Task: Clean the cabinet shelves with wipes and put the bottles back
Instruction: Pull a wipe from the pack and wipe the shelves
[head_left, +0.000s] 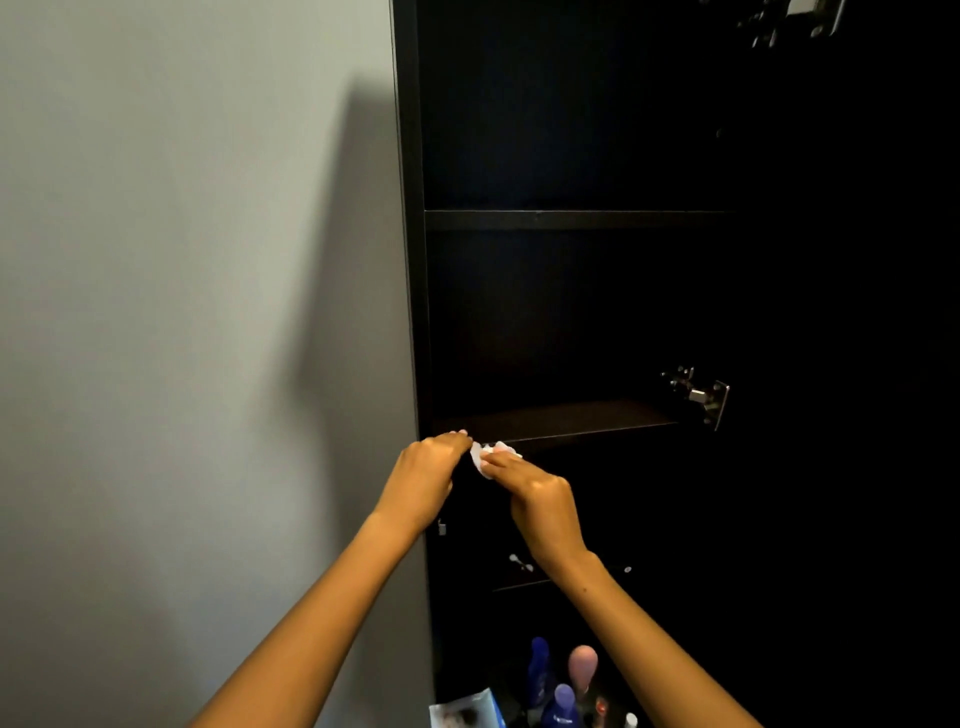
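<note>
A tall black cabinet (410, 260) stands open with bare dark shelves. A small white wipe (485, 457) is held at the front edge of the lower shelf (571, 421), near its left end. My right hand (535, 499) pinches the wipe from the right. My left hand (428, 475) reaches to the wipe's left edge with curled fingers, and whether it grips the wipe is unclear. Several bottles (563, 691), blue, purple and pink, stand low down at the cabinet's foot.
A pale grey wall (197, 312) fills the left half. A metal door hinge (701, 395) sticks out at the shelf's right end, with another hinge (789, 21) at the top right. A light blue wipes packet (467, 709) lies beside the bottles.
</note>
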